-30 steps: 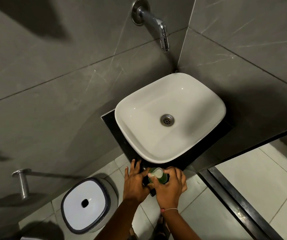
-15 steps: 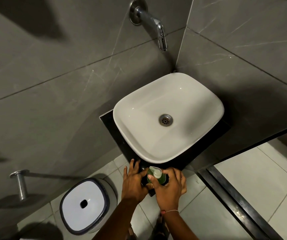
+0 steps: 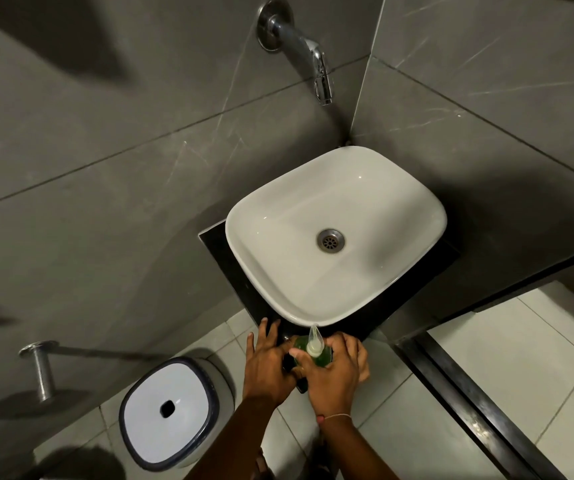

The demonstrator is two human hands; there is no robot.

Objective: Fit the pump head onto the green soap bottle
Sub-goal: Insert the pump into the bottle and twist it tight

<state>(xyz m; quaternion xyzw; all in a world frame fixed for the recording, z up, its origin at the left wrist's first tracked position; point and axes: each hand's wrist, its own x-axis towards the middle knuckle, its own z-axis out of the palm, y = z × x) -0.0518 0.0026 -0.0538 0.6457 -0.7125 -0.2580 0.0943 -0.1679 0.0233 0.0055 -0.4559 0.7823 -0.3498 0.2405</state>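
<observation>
The green soap bottle (image 3: 322, 357) stands on the black counter's front corner, just below the basin. A pale translucent pump head (image 3: 313, 341) sits on top of it, nozzle pointing toward the basin. My right hand (image 3: 330, 374) wraps around the bottle and the pump collar from the right and front. My left hand (image 3: 267, 362) rests against the bottle's left side, fingers spread onto the counter; whether it grips is unclear. Most of the bottle is hidden by my hands.
A white basin (image 3: 431, 216) sits on a black counter (image 3: 216, 244) in a grey tiled corner, under a chrome wall tap (image 3: 308, 53). A white bin (image 3: 169, 410) stands on the floor at the left, below a chrome wall peg (image 3: 41, 368). A black threshold (image 3: 469, 407) runs at the right.
The pump head's nozzle has turned from lying sideways to pointing up toward the basin. My right hand twisted with it; the left hand stayed against the bottle.
</observation>
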